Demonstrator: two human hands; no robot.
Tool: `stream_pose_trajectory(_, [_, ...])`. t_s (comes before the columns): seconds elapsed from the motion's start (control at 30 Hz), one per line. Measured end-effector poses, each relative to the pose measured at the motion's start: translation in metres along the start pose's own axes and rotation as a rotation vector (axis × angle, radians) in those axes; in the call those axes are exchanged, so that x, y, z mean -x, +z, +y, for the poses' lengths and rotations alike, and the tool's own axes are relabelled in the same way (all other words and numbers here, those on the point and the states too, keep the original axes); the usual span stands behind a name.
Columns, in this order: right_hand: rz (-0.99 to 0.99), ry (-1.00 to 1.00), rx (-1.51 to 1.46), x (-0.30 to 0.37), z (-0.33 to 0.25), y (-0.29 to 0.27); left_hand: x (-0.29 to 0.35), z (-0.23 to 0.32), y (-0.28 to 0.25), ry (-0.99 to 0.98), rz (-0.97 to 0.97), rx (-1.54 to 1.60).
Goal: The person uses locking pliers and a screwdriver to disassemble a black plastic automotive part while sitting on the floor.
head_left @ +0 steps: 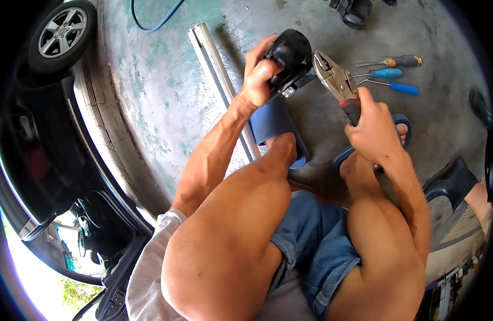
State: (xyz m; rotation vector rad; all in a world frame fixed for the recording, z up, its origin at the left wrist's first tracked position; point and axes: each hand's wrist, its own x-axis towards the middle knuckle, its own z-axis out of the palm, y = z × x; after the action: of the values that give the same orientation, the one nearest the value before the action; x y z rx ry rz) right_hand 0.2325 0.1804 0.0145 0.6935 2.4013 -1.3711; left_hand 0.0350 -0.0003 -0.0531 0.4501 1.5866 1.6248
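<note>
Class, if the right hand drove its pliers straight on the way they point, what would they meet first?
Probably the black part in the left hand, just beyond the pliers; depth is unclear, so they might miss it.

The black part (290, 56) partly hides the left fingers (255, 53); the right fingers (366, 98) partly cover the locking pliers (335, 78); the blue hose (146, 30) runs off the top edge.

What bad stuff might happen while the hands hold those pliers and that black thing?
The silver metal locking pliers might slip and nip the left hand, which grips the rounded glossy black part close by. If the right hand lost hold, the pliers might drop toward the bare toes showing in the open-toed blue slipper.
</note>
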Motion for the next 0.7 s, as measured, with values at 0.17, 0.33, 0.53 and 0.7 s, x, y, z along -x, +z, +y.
stream_pose_trajectory(0.17, [0.004,-0.024,0.030,-0.008,0.007,-0.001,0.001,0.019,0.005,0.040,0.053,-0.094])
stream_pose_trajectory(0.33, [0.051,0.166,-0.095,-0.012,0.004,0.016,0.001,0.016,0.026,0.346,0.225,-0.750])
stream_pose_trajectory(0.53, [-0.032,0.291,-0.053,-0.010,-0.009,0.016,0.003,0.000,0.013,0.166,0.238,-0.610])
stream_pose_trajectory(0.7, [-0.042,-0.059,-0.002,-0.002,0.019,0.003,0.017,0.000,-0.001,0.011,-0.006,0.066])
